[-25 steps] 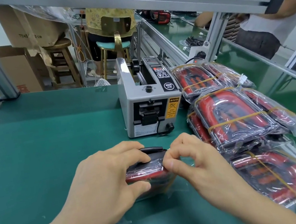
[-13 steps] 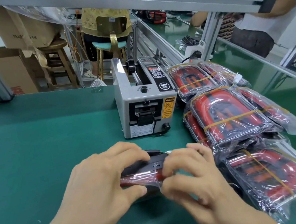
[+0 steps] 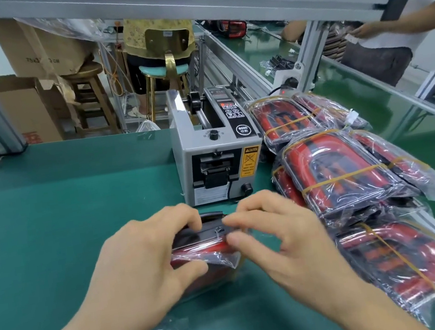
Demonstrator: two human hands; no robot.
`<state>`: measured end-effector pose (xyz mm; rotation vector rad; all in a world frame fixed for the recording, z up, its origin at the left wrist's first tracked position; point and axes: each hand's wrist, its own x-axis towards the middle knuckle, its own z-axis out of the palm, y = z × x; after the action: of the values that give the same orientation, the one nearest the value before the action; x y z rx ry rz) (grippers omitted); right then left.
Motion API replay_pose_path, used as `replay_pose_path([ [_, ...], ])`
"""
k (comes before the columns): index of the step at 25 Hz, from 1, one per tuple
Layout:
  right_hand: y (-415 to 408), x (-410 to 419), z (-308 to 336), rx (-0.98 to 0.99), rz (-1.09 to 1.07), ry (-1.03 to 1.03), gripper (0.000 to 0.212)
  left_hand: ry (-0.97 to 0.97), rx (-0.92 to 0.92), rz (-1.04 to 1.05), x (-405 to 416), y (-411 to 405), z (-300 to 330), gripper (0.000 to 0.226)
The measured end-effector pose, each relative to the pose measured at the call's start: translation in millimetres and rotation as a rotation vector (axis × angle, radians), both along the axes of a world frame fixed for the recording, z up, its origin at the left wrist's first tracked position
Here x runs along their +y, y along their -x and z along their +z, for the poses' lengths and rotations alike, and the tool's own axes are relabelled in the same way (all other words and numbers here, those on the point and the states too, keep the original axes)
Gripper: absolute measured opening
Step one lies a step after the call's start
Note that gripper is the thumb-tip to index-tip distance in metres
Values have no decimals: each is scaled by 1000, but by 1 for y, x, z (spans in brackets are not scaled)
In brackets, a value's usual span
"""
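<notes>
A: Where both hands meet on the green mat [image 3: 49,218], what is entered?

B: Item: bagged red-and-black part [image 3: 204,247], on the mat, near the tape dispenser [image 3: 218,161] front. Left hand [image 3: 140,264]: fingers and thumb curled round its left end. Right hand [image 3: 284,239]: thumb and forefinger pinching its top edge. Banded bundles [image 3: 344,174]: right.

One head-worn wide-angle camera looks forward and down, close over the left grip [image 3: 140,264] and right grip [image 3: 287,244].
</notes>
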<state>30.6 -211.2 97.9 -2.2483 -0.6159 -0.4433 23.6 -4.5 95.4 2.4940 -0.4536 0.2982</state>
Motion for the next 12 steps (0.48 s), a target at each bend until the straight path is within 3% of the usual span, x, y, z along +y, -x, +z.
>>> replay_pose_path([
  [2, -12, 12, 5, 174, 127, 61, 16, -18, 4, 6, 1, 0, -2, 42],
  [4, -21, 15, 11, 204, 200, 238, 10, -24, 12, 6, 4, -1, -4, 40],
  [8, -21, 19, 11, -175, 134, 604, 28, -37, 7, 19, 4, 0, -5, 40],
  [10, -13, 11, 4, -139, 166, 574, 27, -20, -16, 23, 6, -2, -5, 38],
  [12, -6, -3, -6, 0, 255, 379, 22, -55, -74, -23, 9, -4, -3, 35],
])
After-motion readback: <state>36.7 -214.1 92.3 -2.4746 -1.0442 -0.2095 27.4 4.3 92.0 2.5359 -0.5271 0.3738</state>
